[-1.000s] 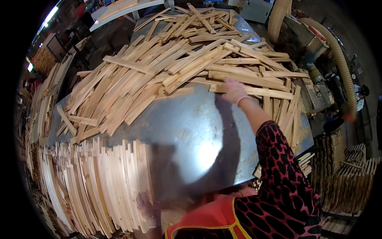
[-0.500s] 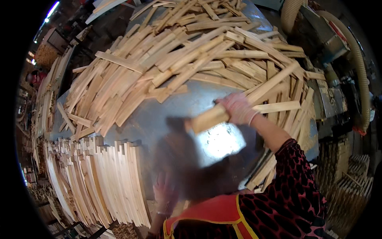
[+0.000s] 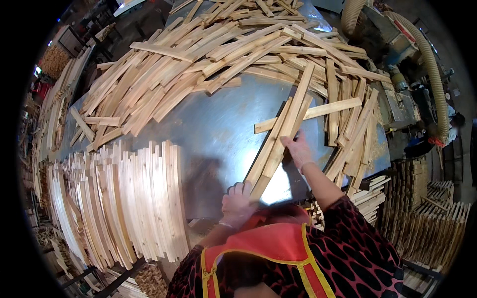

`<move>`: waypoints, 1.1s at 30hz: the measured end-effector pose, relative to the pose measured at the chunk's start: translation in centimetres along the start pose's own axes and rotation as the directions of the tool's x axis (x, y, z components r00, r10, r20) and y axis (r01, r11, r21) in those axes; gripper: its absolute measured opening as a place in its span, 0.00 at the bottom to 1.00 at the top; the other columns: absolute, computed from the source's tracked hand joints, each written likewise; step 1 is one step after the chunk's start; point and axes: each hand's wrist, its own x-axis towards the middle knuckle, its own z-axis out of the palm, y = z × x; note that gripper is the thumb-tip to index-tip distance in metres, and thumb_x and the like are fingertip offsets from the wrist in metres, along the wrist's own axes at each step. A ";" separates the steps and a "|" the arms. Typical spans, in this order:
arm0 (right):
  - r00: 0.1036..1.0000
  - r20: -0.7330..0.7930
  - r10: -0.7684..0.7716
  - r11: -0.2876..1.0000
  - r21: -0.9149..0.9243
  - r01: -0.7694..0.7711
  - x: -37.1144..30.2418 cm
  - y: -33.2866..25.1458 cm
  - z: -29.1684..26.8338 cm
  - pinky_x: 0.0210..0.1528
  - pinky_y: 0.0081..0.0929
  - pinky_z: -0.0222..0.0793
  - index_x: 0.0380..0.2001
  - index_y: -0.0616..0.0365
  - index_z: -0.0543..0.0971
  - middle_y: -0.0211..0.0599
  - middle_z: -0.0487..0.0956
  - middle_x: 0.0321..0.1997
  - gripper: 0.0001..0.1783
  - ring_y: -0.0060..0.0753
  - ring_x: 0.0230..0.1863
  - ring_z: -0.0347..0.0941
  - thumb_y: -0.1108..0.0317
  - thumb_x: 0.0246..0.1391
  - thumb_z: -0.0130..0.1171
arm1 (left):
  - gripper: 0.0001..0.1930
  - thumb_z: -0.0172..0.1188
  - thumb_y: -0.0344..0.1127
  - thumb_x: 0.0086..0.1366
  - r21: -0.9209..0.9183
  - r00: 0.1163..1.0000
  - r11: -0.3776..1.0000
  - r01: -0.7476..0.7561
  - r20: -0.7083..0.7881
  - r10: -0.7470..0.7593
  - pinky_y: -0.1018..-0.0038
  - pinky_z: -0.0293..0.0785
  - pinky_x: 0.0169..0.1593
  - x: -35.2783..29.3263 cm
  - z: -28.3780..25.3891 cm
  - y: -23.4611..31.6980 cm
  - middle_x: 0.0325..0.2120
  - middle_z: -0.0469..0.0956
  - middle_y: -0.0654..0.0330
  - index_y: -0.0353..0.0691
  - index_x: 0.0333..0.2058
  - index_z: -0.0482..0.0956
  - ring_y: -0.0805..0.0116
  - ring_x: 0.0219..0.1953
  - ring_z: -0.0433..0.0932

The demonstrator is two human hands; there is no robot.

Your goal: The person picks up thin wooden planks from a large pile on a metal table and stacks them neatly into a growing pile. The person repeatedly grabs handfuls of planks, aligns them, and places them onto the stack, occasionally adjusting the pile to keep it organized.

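Observation:
A small bundle of pale wooden strips slants across the metal table in front of me. My left hand is closed on the bundle's near end. Midway up its right edge, my right hand grips the strips with thumb and fingers; some fingertips are hidden. Beneath the bundle another strip lies crosswise, sticking out on both sides. Both hands appear to wear thin, pale gloves.
A loose heap of wooden strips covers the table's far side and curves round to the right. At the left stands a row of aligned strips. Ribbed hoses and machinery are at the far right; stacked wood stands below them.
My right hand has come nearer, turning its wood from a sideways lie to a steep slant. My left hand has moved up and right from the table's near edge onto the strips' near end.

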 end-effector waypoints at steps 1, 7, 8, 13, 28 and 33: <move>0.998 0.027 0.056 0.992 0.113 -0.059 0.3 1.0 0.7 0.44 0.40 0.77 0.53 0.62 0.76 0.46 0.82 0.45 0.25 0.42 0.43 0.81 0.61 0.57 0.71 | 0.45 0.72 0.57 0.56 -0.017 1.000 1.000 0.010 0.007 -0.010 0.51 0.72 0.61 -0.2 0.6 -0.3 0.61 0.71 0.52 0.44 0.67 0.65 0.47 0.64 0.71; 0.972 0.233 -0.030 0.892 0.445 -0.079 -7.5 -0.5 7.3 0.41 0.35 0.80 0.58 0.62 0.73 0.41 0.82 0.44 0.25 0.34 0.41 0.80 0.72 0.60 0.68 | 0.39 0.62 0.51 0.66 -0.394 0.954 0.919 0.007 -0.272 -0.124 0.57 0.69 0.69 -4.7 1.3 -8.2 0.67 0.70 0.41 0.36 0.71 0.66 0.44 0.65 0.73; 0.968 0.249 -0.018 0.878 0.467 -0.104 -10.2 -0.1 9.1 0.41 0.34 0.80 0.59 0.62 0.73 0.40 0.82 0.45 0.24 0.32 0.41 0.80 0.73 0.61 0.66 | 0.41 0.62 0.53 0.67 -0.561 0.952 0.828 0.001 -0.254 -0.173 0.58 0.68 0.70 -5.1 0.6 -9.2 0.68 0.70 0.40 0.36 0.73 0.63 0.44 0.66 0.73; 0.812 0.562 0.157 0.901 0.255 -0.351 -19.6 3.8 18.2 0.35 0.28 0.75 0.73 0.55 0.66 0.37 0.81 0.46 0.34 0.29 0.36 0.77 0.64 0.67 0.61 | 0.48 0.68 0.58 0.68 -0.903 0.946 0.419 0.094 -0.050 -0.320 0.64 0.70 0.68 -4.2 1.1 -13.7 0.66 0.75 0.42 0.41 0.77 0.57 0.52 0.66 0.75; 0.710 0.703 0.043 0.975 0.126 -0.184 -18.6 5.4 24.7 0.25 0.28 0.65 0.45 0.60 0.77 0.32 0.79 0.31 0.12 0.25 0.25 0.70 0.63 0.67 0.62 | 0.31 0.63 0.41 0.66 -0.758 0.742 0.612 0.226 -0.273 -0.612 0.57 0.81 0.48 -16.5 1.2 -16.0 0.41 0.85 0.42 0.37 0.66 0.72 0.45 0.42 0.85; 0.706 0.697 0.123 0.992 -0.077 -0.096 -16.5 0.6 29.5 0.25 0.26 0.67 0.45 0.59 0.75 0.32 0.79 0.34 0.15 0.26 0.27 0.73 0.65 0.61 0.69 | 0.22 0.62 0.38 0.70 -0.294 0.565 0.843 0.450 -0.638 -0.523 0.64 0.79 0.38 -26.6 -0.9 -24.4 0.38 0.85 0.53 0.42 0.61 0.79 0.62 0.34 0.82</move>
